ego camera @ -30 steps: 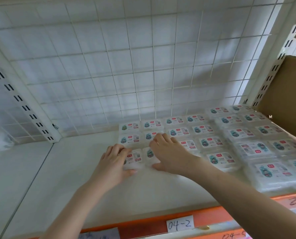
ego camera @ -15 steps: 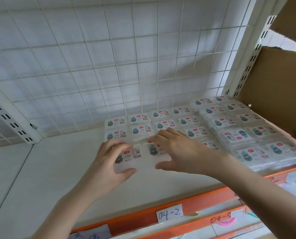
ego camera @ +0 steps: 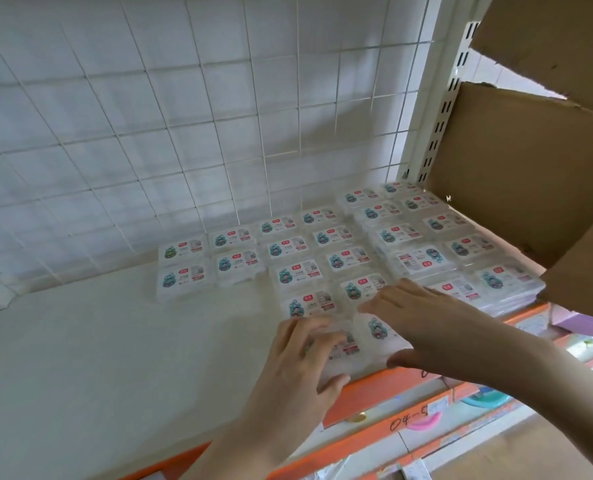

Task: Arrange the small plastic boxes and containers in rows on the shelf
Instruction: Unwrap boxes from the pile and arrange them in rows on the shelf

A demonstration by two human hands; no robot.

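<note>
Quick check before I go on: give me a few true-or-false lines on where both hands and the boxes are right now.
1. Both hands rest on boxes at the shelf's front edge. True: left hand, right hand.
2. The boxes fill the shelf's left half. False: they sit toward the right; the left is bare.
3. A wire grid backs the shelf. True.
4. The cardboard box stands on the left. False: it is on the right.
</note>
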